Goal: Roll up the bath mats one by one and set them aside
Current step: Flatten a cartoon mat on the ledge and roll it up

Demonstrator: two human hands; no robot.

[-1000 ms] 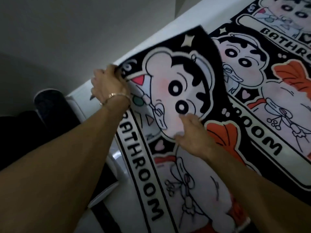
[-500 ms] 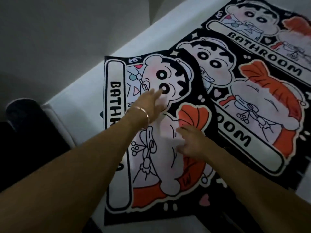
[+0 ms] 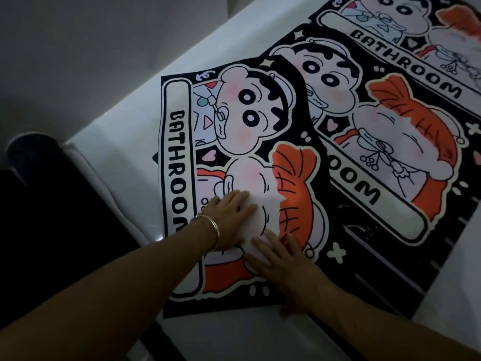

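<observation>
Both hands lay flat and open, fingers spread: the left hand (image 3: 229, 222) and right hand (image 3: 282, 267) pressed side by side on the top bath mat (image 3: 234, 142), which overlapped a second mat (image 3: 390, 131) on the white bench (image 3: 117, 157).

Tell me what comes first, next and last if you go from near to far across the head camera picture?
right hand → left hand → top mat → second mat → third mat.
</observation>
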